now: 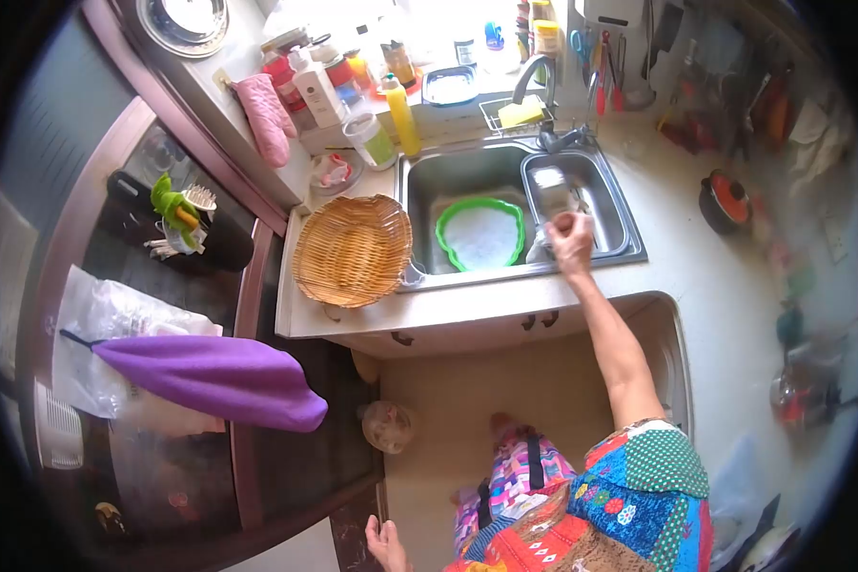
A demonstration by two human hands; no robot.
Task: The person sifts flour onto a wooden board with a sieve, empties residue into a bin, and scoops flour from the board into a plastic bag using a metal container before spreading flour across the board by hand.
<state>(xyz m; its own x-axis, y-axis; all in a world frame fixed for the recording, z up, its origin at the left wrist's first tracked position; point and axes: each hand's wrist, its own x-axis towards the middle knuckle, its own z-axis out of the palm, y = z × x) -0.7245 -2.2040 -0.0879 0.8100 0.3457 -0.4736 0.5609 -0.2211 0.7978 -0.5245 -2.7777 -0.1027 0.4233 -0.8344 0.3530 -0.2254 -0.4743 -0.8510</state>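
My right hand (570, 243) is over the small right basin (612, 214) of the steel sink, its fingers closed. Whatever is in them is too blurred to name; a pale, shiny shape shows just beyond the fingertips. Low in the view, my left hand (386, 545) hangs away from the counter, fingers apart and holding nothing. In the large left basin (424, 172) sits a green-rimmed tub (440, 238) with whitish, cloudy contents. The faucet (562, 139) rises behind the basins, and a yellow sponge (520, 114) rests in a wire rack beside it.
A wicker basket (353, 253) stands left of the sink. Behind it are a yellow bottle (402, 119), a plastic cup (370, 141) and a white pump bottle (316, 91). A lidded pot (725, 202) is on the right counter. A purple cloth (210, 377) hangs at left.
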